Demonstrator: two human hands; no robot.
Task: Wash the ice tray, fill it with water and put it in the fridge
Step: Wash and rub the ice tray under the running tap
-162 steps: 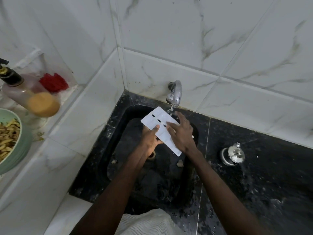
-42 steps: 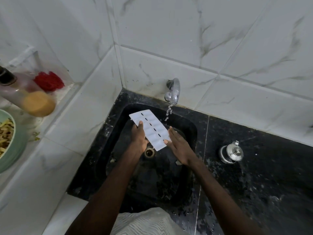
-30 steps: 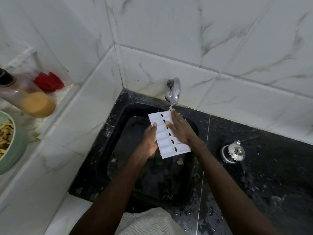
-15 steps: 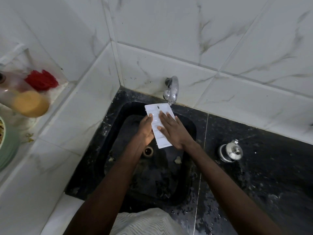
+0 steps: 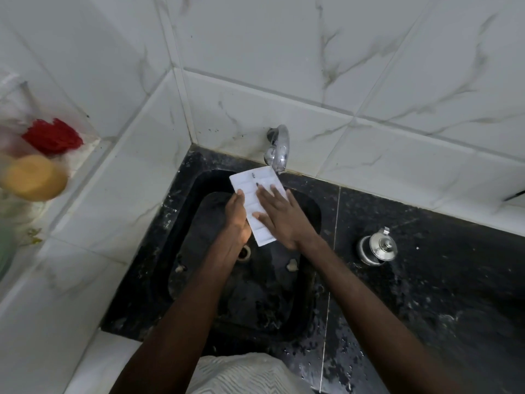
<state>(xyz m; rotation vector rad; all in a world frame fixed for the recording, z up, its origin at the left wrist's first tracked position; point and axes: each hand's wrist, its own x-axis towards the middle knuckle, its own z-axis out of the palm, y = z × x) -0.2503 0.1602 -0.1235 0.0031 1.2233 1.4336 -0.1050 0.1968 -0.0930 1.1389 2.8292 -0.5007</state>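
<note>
The white ice tray [image 5: 253, 194] hangs over the black sink [image 5: 199, 223], its far end right under the chrome tap [image 5: 278, 149]. My left hand [image 5: 237, 220] grips the tray's left long edge, thumb on top and fingers hidden beneath. My right hand [image 5: 281, 217] lies flat on the tray's upper face with straight, spread fingers. The tray's right side is hidden under that hand. Whether water runs from the tap is unclear.
A drain [image 5: 243, 253] and small bits of debris [image 5: 291, 265] lie in the sink. A small steel lidded pot [image 5: 376, 248] stands on the wet black counter at right. On the white tiled ledge at left are a blurred soap bottle [image 5: 32, 177] and a red item [image 5: 52, 136].
Over the last second the tray stayed under the tap in my left hand. My right hand slid along its top face, from the far end towards the near end.
</note>
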